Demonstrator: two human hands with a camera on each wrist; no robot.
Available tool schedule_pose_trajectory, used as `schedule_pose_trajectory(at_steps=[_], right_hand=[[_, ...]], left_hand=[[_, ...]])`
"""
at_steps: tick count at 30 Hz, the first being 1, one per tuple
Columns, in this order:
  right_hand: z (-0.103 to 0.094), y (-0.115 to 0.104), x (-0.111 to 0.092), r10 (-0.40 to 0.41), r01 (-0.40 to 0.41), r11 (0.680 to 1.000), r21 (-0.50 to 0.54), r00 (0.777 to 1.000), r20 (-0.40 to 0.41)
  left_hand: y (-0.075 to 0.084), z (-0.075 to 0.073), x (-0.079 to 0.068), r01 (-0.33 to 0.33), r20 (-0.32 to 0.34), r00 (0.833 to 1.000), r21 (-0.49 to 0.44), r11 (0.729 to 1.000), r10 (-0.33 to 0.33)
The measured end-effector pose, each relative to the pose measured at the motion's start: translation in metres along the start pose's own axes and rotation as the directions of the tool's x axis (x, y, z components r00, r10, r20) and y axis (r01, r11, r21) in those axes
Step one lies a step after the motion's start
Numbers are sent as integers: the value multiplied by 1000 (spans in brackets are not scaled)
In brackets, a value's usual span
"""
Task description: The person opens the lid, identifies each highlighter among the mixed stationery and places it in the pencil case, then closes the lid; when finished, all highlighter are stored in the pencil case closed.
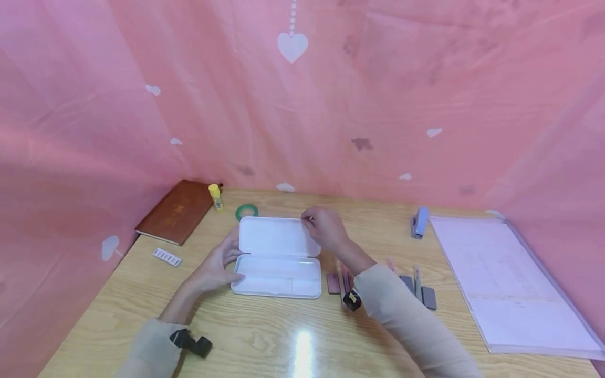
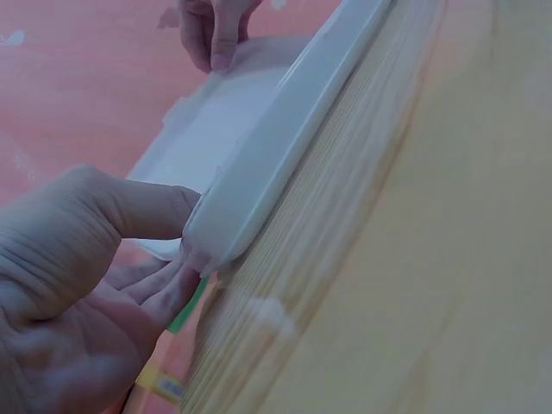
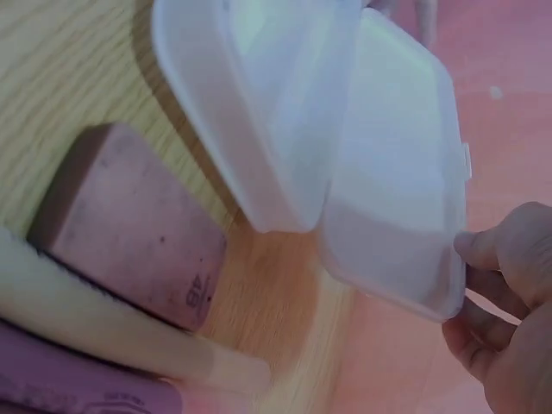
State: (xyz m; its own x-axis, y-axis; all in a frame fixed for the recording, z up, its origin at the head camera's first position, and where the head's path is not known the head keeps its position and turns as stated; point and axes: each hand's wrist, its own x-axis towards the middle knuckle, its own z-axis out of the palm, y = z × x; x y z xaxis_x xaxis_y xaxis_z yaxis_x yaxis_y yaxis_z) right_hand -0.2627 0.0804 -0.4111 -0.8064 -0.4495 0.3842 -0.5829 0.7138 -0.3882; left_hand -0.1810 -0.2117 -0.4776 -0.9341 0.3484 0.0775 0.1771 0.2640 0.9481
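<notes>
A white plastic pencil case (image 1: 279,265) stands with its lid (image 1: 271,236) raised on the wooden table, and its shallow tray shows nothing inside. My left hand (image 1: 217,265) grips the left end of the tray, thumb over the near rim and fingers behind, as the left wrist view shows. At the lid's upper right corner, my right hand (image 1: 326,228) pinches the edge between thumb and fingers (image 3: 479,250). Close to the case's right end lies a dull pink eraser (image 3: 134,224) marked 4B, beside several pens (image 3: 112,319) partly hidden by my right forearm.
Back left are a brown notebook (image 1: 177,212), a yellow glue stick (image 1: 216,197) and green tape (image 1: 247,211). A small white strip (image 1: 167,256) lies left. To the right are grey erasers (image 1: 428,297), a blue stapler (image 1: 419,222) and a paper-filled clear folder (image 1: 510,283). Pink cloth surrounds the table.
</notes>
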Motion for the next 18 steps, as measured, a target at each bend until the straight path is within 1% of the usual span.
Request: schedule_pose_trajectory(at_steps=[3,6,9,11,14,18], right_hand=[[3,0,2,-29,31,997,-68,999,27],[3,0,2,-17,23,997,-78,997,73],[-1,0,-1,39,-33,998,-46,990,137],[-6,0,-5,80,-77,997,-24,983,165],[-16,1,-14,106,-105,994,-17,979,175],[-30,6,-30,127,-119,991,-63,979,162]], left_hand=[[-1,0,0,22,0,1000,32,999,-22],[-2,0,1,44,-4,999,62,997,-44],[-2,0,1,59,-7,998,72,996,-59],[-2,0,1,60,-3,998,78,995,-60],[-1,1,0,57,-3,998,83,995,-57],[1,1,-1,41,2,999,89,995,-41]])
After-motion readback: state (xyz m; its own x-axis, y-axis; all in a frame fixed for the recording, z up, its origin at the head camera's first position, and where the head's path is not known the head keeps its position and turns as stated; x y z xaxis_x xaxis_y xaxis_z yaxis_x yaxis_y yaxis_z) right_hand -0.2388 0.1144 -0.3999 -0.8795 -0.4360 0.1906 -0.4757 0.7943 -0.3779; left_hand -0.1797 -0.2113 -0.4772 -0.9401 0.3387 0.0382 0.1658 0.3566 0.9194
